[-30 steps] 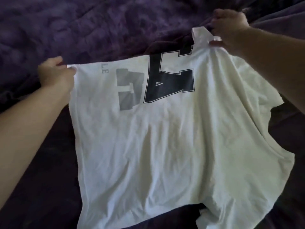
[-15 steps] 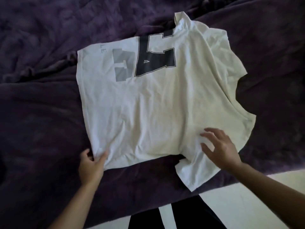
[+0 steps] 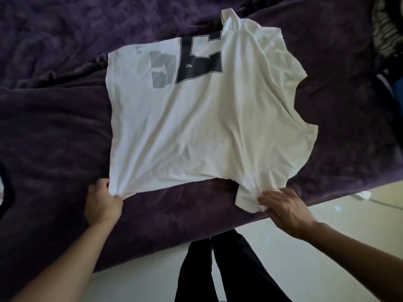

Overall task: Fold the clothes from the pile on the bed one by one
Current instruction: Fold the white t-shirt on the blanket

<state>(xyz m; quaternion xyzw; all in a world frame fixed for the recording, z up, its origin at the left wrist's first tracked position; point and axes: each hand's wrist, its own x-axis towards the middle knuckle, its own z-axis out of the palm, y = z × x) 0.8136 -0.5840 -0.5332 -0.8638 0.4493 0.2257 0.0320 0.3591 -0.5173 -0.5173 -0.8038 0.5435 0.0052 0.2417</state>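
A white T-shirt (image 3: 196, 118) with a large dark letter and a grey print lies spread across the purple blanket (image 3: 54, 127) on the bed. My left hand (image 3: 102, 203) pinches the shirt's near left corner at the hem, and the cloth bunches there. My right hand (image 3: 285, 210) grips the near sleeve at the shirt's lower right, with its fingers curled into gathered fabric. The far sleeve sticks up at the top of the shirt.
The bed's near edge runs diagonally below my hands, with pale floor (image 3: 327, 214) beyond it. My dark trouser legs (image 3: 218, 269) stand at the bottom centre. Striped and dark clothes (image 3: 388, 29) lie at the far right.
A second ago both hands held the shirt's far edge up. They let it down flat, came back to the near edge, and now grip the hem corner and the near sleeve.
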